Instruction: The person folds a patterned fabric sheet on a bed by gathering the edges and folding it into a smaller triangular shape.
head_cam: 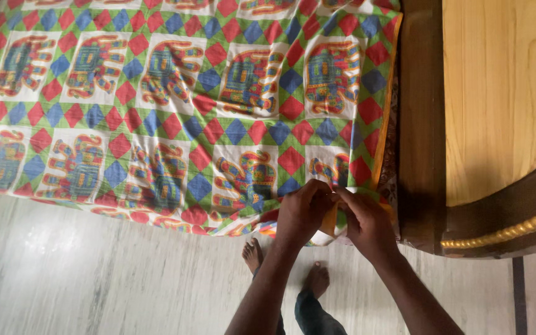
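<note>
The corner of the elephant-print bedsheet (218, 105) is pinched by the left hand (302, 211) and the right hand (367, 224) — both clenched on its orange-edged hem — beside the wooden headboard (504, 93), above the marble floor (94, 273).

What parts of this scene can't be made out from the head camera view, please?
- Sheet corner: the left hand and right hand cover it, so the grip on the bedsheet is hidden.
- Mattress: hidden under the sheet.
- Headboard: cut off by the top and right edges.
- Feet: partly hidden behind the forearms.
</note>
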